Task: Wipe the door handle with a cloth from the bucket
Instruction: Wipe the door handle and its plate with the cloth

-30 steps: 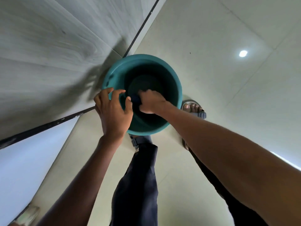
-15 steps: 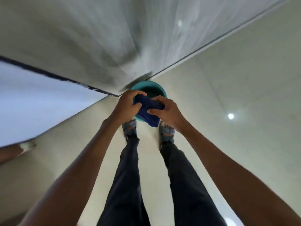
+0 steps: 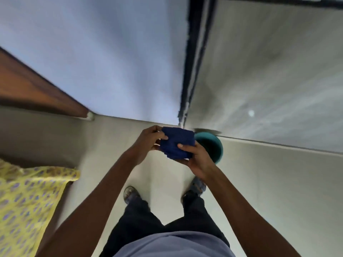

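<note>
A dark blue cloth (image 3: 176, 142), folded into a pad, is held between both hands in front of me at about waist height. My left hand (image 3: 148, 143) pinches its left edge, and my right hand (image 3: 196, 158) cups it from below with the thumb on top. The teal bucket (image 3: 213, 145) stands on the pale floor just behind and right of the cloth, against the grey wall, partly hidden by my right hand. No door handle shows in this frame.
A brown wooden door or frame (image 3: 37, 89) runs in from the left. A person in yellow patterned clothing (image 3: 27, 201) stands at the lower left. A pale blue wall (image 3: 111, 52) meets a grey wall (image 3: 269, 71) at a dark vertical strip (image 3: 193, 62). My feet (image 3: 130, 194) stand on the tiled floor.
The cloth came up out of the bucket in both hands. I have straightened and turned left, so the bucket now sits small at the right and the brown door appears.
</note>
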